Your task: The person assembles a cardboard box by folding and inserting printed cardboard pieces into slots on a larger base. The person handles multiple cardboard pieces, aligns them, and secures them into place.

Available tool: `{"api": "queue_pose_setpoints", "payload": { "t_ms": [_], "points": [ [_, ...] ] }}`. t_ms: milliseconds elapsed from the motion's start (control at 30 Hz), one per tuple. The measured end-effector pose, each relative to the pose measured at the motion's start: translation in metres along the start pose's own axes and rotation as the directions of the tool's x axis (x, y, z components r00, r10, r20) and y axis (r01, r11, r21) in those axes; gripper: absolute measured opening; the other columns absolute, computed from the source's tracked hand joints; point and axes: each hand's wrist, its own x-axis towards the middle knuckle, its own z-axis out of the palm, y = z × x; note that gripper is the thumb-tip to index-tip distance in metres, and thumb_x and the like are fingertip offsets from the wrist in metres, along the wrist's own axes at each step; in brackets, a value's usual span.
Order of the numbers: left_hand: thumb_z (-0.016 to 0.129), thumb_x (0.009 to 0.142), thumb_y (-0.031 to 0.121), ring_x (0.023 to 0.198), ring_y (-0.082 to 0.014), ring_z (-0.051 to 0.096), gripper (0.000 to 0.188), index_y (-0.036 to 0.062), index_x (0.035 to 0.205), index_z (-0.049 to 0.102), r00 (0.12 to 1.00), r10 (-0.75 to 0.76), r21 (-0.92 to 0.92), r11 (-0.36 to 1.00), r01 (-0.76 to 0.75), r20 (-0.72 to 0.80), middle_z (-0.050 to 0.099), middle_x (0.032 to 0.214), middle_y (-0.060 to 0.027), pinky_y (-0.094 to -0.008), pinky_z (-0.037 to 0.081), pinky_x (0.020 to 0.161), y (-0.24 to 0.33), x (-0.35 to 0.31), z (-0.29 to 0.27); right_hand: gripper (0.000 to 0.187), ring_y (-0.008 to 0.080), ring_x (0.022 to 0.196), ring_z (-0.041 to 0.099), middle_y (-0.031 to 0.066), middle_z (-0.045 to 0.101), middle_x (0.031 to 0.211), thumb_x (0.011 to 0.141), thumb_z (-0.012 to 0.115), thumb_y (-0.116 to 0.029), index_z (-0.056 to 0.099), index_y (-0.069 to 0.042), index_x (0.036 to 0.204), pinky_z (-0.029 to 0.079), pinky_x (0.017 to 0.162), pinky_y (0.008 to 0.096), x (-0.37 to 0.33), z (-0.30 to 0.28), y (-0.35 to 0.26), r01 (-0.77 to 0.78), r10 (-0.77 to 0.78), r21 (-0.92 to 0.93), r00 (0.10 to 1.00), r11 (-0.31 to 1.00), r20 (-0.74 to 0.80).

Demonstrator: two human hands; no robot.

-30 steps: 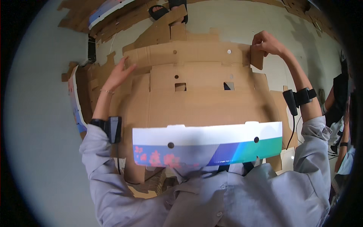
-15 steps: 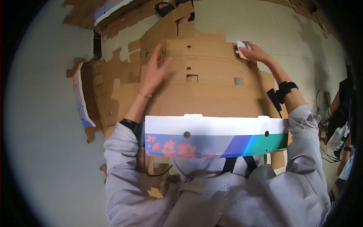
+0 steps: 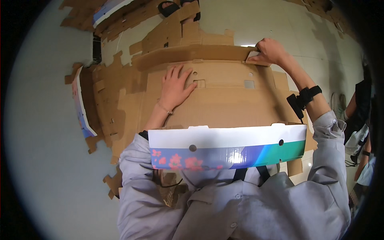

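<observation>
A large unfolded cardboard box (image 3: 224, 105) lies before me, brown inside, with round holes and square cut-outs. Its near wall (image 3: 224, 146) stands up against my body, white with blue, purple and green bands and pink flowers. The far flap (image 3: 192, 54) is tilted up along its crease. My left hand (image 3: 176, 86) rests on the brown panel, fingers spread, beside a hole and a cut-out. At the flap's right end, my right hand (image 3: 269, 53) is closed around its corner, where a small white tab (image 3: 253, 56) shows. The fingertips behind the flap are partly hidden.
Flattened brown cardboard (image 3: 108, 96) lies under and left of the box. Another printed box wall (image 3: 82, 104) stands at the left, and one more printed cardboard piece (image 3: 112, 10) is at the far left. A person's feet (image 3: 180, 10) show at the back; another person (image 3: 358, 116) is at the right.
The far flap has gone from flat to tilted up, with my right hand at its corner. My left hand has moved from above the left edge down onto the panel.
</observation>
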Motion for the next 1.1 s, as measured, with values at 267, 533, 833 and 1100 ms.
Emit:
{"api": "queue_pose_setpoints", "payload": {
  "t_ms": [267, 533, 833, 1100],
  "points": [
    [0.059, 0.084, 0.044, 0.119, -0.0353, 0.042, 0.050, 0.0155, 0.125, 0.055, 0.997, 0.040, 0.052, 0.998, -0.037, -0.071, 0.048, 0.127, -0.0159, -0.0490, 0.036, 0.094, -0.002, 0.012, -0.005, 0.053, 0.0379, 0.095, 0.059, 0.0247, 0.063, 0.103, 0.082, 0.062, -0.036, 0.057, 0.000, 0.120, 0.047, 0.084, 0.0386, -0.021, 0.043, -0.001, 0.131, -0.164, 0.532, 0.986, 0.837, 0.015],
    [0.057, 0.084, 0.048, 0.096, -0.0389, 0.053, 0.050, 0.0101, 0.117, 0.060, 0.998, -0.050, 0.083, 0.995, 0.046, 0.047, 0.059, 0.101, -0.0220, -0.0492, 0.040, 0.085, -0.003, 0.008, 0.001, 0.080, 0.0407, 0.140, 0.013, 0.0277, 0.015, 0.149, 0.089, 0.041, -0.061, 0.020, -0.009, 0.147, 0.014, 0.114, 0.0457, -0.047, 0.070, -0.014, 0.162, -0.234, 0.535, 0.970, 0.829, 0.068],
    [0.059, 0.083, 0.048, 0.092, -0.0394, 0.055, 0.051, 0.0073, 0.113, 0.062, 0.998, 0.012, 0.065, 0.998, -0.008, -0.063, 0.061, 0.094, -0.0223, -0.0477, 0.041, 0.082, -0.006, 0.009, 0.003, 0.075, 0.0418, 0.136, 0.023, 0.0278, 0.024, 0.146, 0.088, 0.047, -0.056, 0.028, -0.008, 0.143, 0.019, 0.111, 0.0463, -0.041, 0.097, -0.013, 0.236, -0.216, 0.502, 0.971, 0.832, -0.099],
    [0.059, 0.082, 0.046, 0.100, -0.0382, 0.053, 0.047, 0.0073, 0.109, 0.062, 0.997, -0.074, 0.007, 0.997, 0.074, 0.031, 0.060, 0.102, -0.0206, -0.0523, 0.040, 0.086, -0.003, 0.012, 0.000, 0.071, 0.0389, 0.133, 0.030, 0.0232, 0.031, 0.144, 0.086, 0.056, -0.044, 0.030, -0.011, 0.143, 0.025, 0.110, 0.0442, -0.035, 0.101, -0.011, 0.261, -0.209, 0.439, 0.964, 0.860, -0.163]
  ]
}}
